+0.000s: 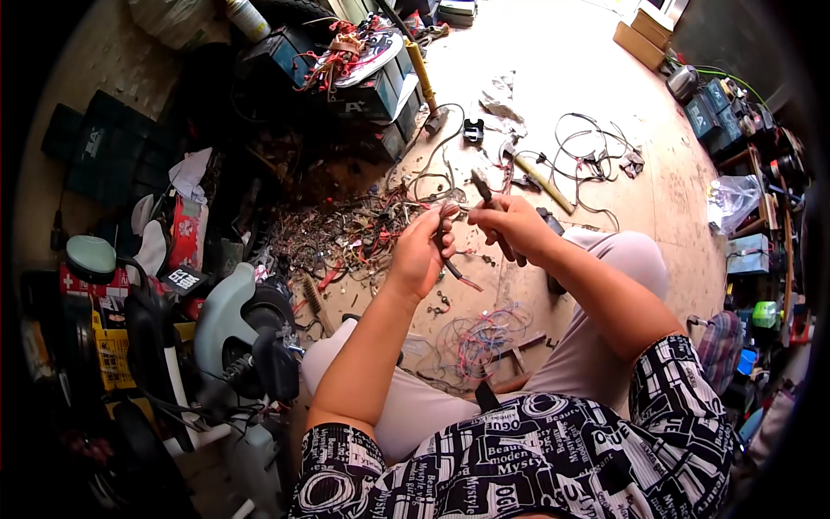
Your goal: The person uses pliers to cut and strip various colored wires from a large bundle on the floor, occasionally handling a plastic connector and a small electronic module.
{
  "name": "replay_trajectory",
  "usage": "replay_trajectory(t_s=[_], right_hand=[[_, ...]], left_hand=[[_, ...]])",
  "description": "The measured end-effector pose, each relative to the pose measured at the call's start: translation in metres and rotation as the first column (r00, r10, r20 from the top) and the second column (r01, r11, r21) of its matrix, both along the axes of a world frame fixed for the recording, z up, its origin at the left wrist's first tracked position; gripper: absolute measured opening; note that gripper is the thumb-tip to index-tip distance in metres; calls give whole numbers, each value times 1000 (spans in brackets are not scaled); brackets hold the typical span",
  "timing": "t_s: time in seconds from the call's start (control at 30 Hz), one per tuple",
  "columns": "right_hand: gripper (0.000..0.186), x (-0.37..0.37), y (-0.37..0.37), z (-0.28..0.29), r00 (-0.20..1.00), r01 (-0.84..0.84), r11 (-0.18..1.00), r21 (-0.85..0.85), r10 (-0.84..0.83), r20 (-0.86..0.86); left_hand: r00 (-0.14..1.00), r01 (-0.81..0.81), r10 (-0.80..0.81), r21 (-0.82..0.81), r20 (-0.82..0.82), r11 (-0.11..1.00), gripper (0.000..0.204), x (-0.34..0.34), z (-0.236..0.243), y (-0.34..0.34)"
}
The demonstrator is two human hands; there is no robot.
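Note:
My left hand (421, 251) is closed around a short piece of black cable (451, 270). Reddish wire ends stick out below its fingers, and bare copper-coloured strands show at the top by the fingertips. My right hand (510, 227), just to the right, grips a dark, slim hand tool (481, 187). One end of that tool points up and away, while the other comes out below the palm; its exact kind is unclear. The right fingertips are close to the upper end of the cable. Both hands are held above the floor, between my bent knees.
A heap of wire scraps (363, 233) covers the floor ahead to the left. Thin coloured wires (488, 337) lie tangled between my legs. Farther off are a yellowish rod (545, 183) and looped cables (592, 138). A grey scooter (226, 324) stands at left; cluttered shelves (761, 199) line the right.

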State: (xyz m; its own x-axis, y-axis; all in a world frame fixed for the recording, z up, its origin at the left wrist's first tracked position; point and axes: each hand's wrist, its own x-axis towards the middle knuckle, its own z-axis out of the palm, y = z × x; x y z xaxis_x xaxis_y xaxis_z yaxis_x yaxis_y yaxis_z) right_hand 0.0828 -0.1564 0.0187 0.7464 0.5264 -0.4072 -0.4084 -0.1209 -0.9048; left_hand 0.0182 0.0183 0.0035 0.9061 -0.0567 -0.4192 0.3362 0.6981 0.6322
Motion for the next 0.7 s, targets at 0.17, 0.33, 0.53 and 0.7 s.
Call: replay_trajectory(t_s=[0.17,0.33,0.53,0.7], right_hand=[[19,-9,8,-8,988,-11,990,-141,32,150],[21,-8,12,-5,998,45,999,13,-44,-52],[18,-3,14,-8,990,123,986,113,-114,-83],[16,23,2,-11,913,407,897,169,-405,-51]], left_hand=[[995,35,-54,208,88,978,17,-1,0,-2],[983,57,-101,276,151,960,17,-4,-2,-5],[985,162,-170,172,31,972,11,-5,2,-8],[967,254,-255,143,-10,956,9,-14,-2,-13]])
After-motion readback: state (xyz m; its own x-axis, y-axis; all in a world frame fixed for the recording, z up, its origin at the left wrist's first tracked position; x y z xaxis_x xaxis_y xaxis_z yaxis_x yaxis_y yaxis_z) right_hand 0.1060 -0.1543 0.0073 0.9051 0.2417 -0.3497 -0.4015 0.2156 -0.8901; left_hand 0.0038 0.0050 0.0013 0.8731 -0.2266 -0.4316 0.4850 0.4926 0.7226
